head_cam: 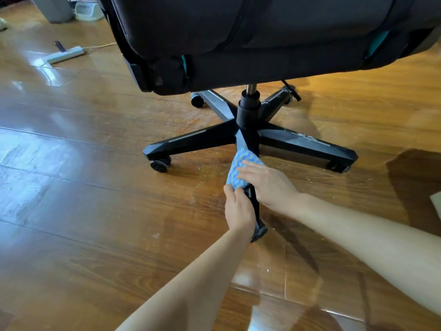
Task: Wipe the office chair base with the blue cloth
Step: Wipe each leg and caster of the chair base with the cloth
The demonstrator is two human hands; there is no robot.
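Note:
The black five-legged chair base (pixel 191 140) stands on castors under the dark seat (pixel 262 37). Its nearest leg (pixel 256 211) points toward me. A blue patterned cloth (pixel 238 166) lies wrapped over that leg, close to the hub. My right hand (pixel 267 182) presses flat on the cloth from the right side. My left hand (pixel 238 209) grips the same leg just below the cloth, fingers curled around it. The leg's castor end (pixel 259 232) shows beyond my left wrist.
Glossy wooden floor (pixel 95 187) all around, with pale dust specks near the base. A white power strip (pixel 65 54) with a cord lies far left. A grey bin (pixel 53 8) stands at the top left. A white sheet edge (pixel 436 204) shows at the right.

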